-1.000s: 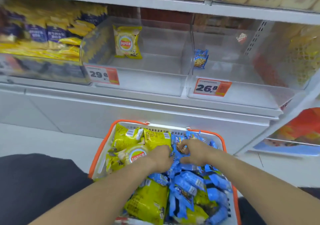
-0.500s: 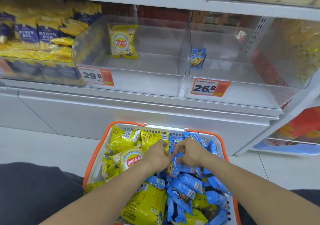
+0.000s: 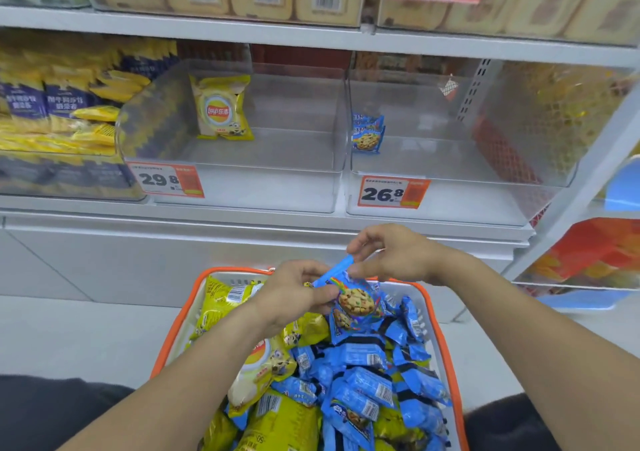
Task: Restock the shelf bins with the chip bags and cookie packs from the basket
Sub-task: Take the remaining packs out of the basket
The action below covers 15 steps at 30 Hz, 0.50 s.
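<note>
On the far left of the shelf (image 3: 311, 36), a full bin of yellow and blue packs (image 3: 59, 118) sits beside the two clear bins. The left clear bin (image 3: 242, 187), tagged 29.8 (image 3: 165, 180), holds one yellow chip bag (image 3: 221, 107) standing upright against its back wall. The right clear bin (image 3: 450, 197), tagged 26.8 (image 3: 393, 192), holds one blue cookie pack (image 3: 367, 133) standing at its far left corner.

Near you, the orange-rimmed basket (image 3: 438, 312) sits on the floor in front of the shelf, with yellow chip bags in the basket (image 3: 277, 419) mostly on its left side and loose blue cookie packs (image 3: 367, 388) heaped on its right.

Your left hand (image 3: 294, 294) is over the far end of the basket, fingers curled, its grip closed on the left side of a raised cookie pack (image 3: 355, 300) that shows a cookie on its face. Your right hand (image 3: 398, 254) is just right of it and slightly higher, thumb and forefinger pinching the pack's top seal while the other fingers curl loosely. The pack hangs between both hands, above the heap and below the front lip of the right bin; whether its lower edge touches the packs underneath you cannot tell.
</note>
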Tool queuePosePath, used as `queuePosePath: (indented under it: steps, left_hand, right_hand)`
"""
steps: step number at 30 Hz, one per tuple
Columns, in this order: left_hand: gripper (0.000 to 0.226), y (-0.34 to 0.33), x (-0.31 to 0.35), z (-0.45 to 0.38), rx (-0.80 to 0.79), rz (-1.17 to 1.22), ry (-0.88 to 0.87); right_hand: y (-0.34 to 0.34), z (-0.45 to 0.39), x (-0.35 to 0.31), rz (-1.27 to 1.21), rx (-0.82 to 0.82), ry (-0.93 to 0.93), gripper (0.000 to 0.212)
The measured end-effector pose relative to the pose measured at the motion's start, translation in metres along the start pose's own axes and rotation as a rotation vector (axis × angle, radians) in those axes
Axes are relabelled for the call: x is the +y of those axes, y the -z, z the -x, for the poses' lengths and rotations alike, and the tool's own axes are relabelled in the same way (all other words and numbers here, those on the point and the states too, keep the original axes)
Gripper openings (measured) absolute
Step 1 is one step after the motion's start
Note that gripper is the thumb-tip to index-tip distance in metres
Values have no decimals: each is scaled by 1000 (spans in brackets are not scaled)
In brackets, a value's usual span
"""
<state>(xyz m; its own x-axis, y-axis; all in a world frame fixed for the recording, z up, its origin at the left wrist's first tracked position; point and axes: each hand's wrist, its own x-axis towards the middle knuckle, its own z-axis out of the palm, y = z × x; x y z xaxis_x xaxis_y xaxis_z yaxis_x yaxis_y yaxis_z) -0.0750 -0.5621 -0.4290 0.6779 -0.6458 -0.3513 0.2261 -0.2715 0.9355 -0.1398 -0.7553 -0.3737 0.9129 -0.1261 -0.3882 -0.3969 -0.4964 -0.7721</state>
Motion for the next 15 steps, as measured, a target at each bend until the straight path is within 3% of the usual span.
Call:
queuePosePath:
  steps: [3,6,10,15]
  left_hand:
    - [18,-4,13,0,63,202,-26]
    - [23,-9,28,3,86,281,-87]
    - [39,-8,50,3,191,-41,-363]
    - [46,2,87,-12,454,-455,-754]
  right_hand:
    - [15,9,-12,179,-28,-30,53]
    - [27,17,-24,310,77,21,50]
    - [45,28,-44,312,398,171,43]
    - [74,29,-63,250,767,327,37]
